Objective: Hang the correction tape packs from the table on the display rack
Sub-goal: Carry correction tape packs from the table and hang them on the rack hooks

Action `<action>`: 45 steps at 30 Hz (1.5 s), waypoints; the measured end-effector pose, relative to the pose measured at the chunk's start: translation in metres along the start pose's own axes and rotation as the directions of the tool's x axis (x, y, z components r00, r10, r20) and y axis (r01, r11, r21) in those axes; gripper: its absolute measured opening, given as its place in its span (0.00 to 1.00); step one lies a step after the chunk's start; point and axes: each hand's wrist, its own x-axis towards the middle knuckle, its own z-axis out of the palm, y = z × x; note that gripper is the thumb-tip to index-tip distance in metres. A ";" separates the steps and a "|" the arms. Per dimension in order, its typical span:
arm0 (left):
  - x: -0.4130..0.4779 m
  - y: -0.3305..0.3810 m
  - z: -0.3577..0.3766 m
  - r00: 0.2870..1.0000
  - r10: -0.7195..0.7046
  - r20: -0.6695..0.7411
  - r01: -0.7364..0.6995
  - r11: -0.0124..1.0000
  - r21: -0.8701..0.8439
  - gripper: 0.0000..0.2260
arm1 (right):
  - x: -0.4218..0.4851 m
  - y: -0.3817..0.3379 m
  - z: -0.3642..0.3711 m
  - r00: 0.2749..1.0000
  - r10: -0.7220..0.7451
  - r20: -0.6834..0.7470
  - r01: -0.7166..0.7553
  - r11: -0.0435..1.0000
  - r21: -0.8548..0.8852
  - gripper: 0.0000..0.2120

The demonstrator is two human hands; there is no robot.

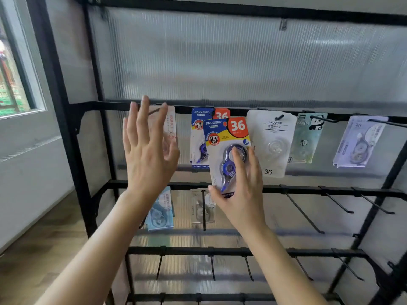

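Note:
My right hand (240,190) holds a blue correction tape pack marked 36 (226,150) by its lower edge, thumb across the blister, in front of an identical blue pack (198,133) hanging on the display rack (97,106). My left hand (145,148) is raised with fingers straight and spread, holding nothing, in front of a pink pack (170,124) on the top bar. Further right hang a white pack (273,142), a green panda pack (306,139) and a lilac pack (356,142). On the second bar hang a light blue pack (160,212) and a clear pack (201,205).
Several bare black hooks (304,212) stick out toward me from the second and third bars, right of centre and below. A window (13,73) and grey wall are at left, with wood floor (44,238) below. A ribbed translucent panel backs the rack.

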 end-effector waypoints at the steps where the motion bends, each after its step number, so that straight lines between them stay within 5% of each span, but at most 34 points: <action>1: 0.005 -0.006 -0.002 1.000 -0.004 -0.006 0.004 1.000 0.008 0.29 | 0.003 -0.004 0.004 1.000 -0.004 -0.002 0.004 1.000 -0.016 0.38; 13: 0.039 -0.024 0.006 1.000 0.021 0.005 -0.021 0.999 0.035 0.27 | 0.026 -0.023 0.022 0.997 -0.016 -0.078 0.001 0.982 -0.191 0.37; 33: 0.037 -0.027 0.012 0.997 0.069 -0.036 -0.064 0.993 0.104 0.26 | 0.051 -0.007 0.065 0.979 0.160 0.124 -0.126 0.962 -0.244 0.46; 45: -0.006 -0.020 0.017 0.981 -0.048 0.187 0.032 0.996 0.087 0.31 | 0.004 -0.020 0.020 0.954 0.182 0.238 -0.122 0.961 -0.247 0.39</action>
